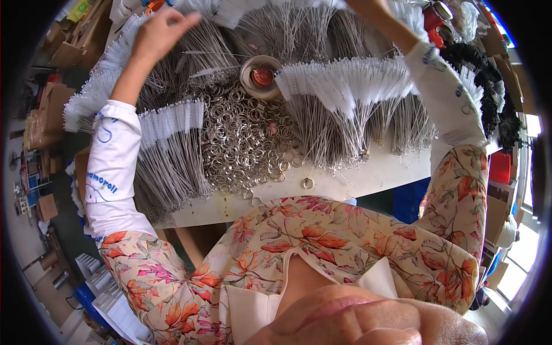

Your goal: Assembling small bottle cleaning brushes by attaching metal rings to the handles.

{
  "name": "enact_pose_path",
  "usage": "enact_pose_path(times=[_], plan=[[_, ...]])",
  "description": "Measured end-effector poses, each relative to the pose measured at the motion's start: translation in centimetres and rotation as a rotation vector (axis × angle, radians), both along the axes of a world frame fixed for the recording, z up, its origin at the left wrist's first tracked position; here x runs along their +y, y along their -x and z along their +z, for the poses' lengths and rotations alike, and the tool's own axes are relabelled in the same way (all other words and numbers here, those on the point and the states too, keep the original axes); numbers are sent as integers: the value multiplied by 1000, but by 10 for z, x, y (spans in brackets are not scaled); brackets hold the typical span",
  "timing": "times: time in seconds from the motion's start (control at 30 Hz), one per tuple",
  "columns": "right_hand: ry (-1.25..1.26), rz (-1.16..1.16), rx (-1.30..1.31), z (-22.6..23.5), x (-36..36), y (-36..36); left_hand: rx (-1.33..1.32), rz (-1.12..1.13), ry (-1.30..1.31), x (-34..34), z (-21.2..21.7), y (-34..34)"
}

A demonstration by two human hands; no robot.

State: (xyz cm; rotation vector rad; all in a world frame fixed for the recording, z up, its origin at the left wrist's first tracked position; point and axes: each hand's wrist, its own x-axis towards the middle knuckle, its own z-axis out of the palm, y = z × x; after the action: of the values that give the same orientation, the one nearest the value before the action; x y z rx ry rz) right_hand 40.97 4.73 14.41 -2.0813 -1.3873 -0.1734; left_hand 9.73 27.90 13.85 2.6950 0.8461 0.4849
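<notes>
My left hand point(164, 33) reaches over the far left of the table, above bundles of thin wire brushes point(207, 46) with white bristles. Its fingers are stretched to the right and loosely apart, and I see nothing held in them. Only the wrist side of my right hand point(363, 6) shows at the top edge, over the far brushes; its fingers are out of the picture. Between the brush bundles lies a heap of metal split rings point(241, 138). A round tub point(245, 77) with a red round thing point(262, 77) inside stands behind the rings.
Dense brush bundles point(172, 149) stand at the near left, others point(356, 103) at the right. A single ring point(308, 183) lies by the table's front edge point(339, 192). Black-bristled brushes point(509, 115) are at the far right. Cardboard boxes point(57, 109) stand beyond the table's left side.
</notes>
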Motion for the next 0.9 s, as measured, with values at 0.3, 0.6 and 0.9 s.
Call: enact_pose_path(times=[0.3,0.6,0.9], plan=[[211,659,-780,69,-72,-115,-53,-91,523,3,-29,38],[755,165,-315,-25,-121,-203,-206,-383,605,-105,97,129],[571,129,-40,-5,-59,-140,-550,-121,1760,-232,-37,116]])
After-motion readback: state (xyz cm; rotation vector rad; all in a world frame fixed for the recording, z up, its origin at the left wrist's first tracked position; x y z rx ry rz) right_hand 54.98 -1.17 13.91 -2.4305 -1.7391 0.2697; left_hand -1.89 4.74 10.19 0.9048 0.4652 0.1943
